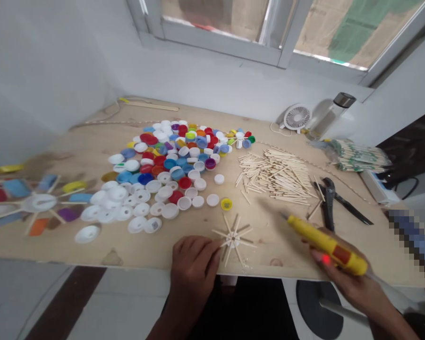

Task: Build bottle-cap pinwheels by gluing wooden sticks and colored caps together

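I'm clamping my right hand (343, 278) around the yellow glue gun (322, 243) while my open left hand (194, 267) is resting its fingertips against the wooden-stick star (233, 240).

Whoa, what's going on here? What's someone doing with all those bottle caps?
A person is working at a plywood board. Their right hand holds a yellow hot glue gun with a small red light showing. Their left hand is on the board next to a small star of wooden sticks. Farther along the board are a big heap of colourful plastic bottle caps, a pile of craft sticks and black pliers.
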### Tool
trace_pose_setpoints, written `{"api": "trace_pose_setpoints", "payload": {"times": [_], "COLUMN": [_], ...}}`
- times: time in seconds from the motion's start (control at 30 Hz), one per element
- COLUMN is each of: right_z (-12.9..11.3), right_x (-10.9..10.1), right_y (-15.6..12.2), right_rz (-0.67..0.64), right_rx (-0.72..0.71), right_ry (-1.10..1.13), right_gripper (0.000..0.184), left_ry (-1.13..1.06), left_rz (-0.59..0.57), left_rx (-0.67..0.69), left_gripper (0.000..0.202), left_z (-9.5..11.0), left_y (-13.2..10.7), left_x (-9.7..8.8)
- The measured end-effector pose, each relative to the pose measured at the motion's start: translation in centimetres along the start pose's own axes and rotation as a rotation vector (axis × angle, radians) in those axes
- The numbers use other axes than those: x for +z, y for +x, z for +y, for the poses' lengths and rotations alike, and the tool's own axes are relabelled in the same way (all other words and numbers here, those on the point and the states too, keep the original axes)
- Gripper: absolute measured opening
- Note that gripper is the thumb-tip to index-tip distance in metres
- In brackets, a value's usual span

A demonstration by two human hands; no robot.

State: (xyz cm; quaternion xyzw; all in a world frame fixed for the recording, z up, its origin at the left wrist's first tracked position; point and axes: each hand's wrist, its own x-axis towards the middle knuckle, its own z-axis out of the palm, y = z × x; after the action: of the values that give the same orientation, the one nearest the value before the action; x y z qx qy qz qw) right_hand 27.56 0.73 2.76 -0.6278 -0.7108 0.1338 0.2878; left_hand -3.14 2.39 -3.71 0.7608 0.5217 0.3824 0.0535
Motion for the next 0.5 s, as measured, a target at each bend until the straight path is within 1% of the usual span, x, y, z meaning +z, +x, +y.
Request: {"api": "trace_pose_setpoints", "payload": {"times": [0.03,0.07,0.1,0.13,0.23,0.33,0.5], "right_z": [-1.5,-2.9,-4.1,-5.0,-6.2,-6.1,-5.7], "right_x": [0.4,0.8,1.1,1.5,2.4,3.0,3.1], "right_y": [0.4,0.9,1.4,1.8,2.4,2.2,2.0], "right_rz": [-0.160,-0.283,-0.381,-0.436,-0.482,-0.508,-0.521], "right_rx": [-0.018,-0.033,-0.052,-0.072,-0.143,-0.168,-0.166], "right_ry": [0.057,0.110,0.148,0.163,0.137,0.064,0.005], "right_gripper": [0.023,0.018,0.015,0.013,0.015,0.017,0.017], "left_ry": [-0.004,-0.008,-0.011,-0.015,-0.016,-0.017,-0.037], "left_rz": [0.000,0.000,-0.001,-0.002,0.002,0.000,0.009], "left_rx": [-0.003,-0.008,-0.016,-0.024,-0.043,-0.054,-0.055], "left_gripper": [0.016,0.016,0.015,0.015,0.014,0.014,0.015], "left_z": [0.0,0.0,0.0,0.1,0.1,0.1,0.1], "left_y": [0.0,0.0,0.0,0.0,0.1,0.2,0.3], "left_x": [0.0,0.1,0.1,0.1,0.1,0.1,0.1]}}
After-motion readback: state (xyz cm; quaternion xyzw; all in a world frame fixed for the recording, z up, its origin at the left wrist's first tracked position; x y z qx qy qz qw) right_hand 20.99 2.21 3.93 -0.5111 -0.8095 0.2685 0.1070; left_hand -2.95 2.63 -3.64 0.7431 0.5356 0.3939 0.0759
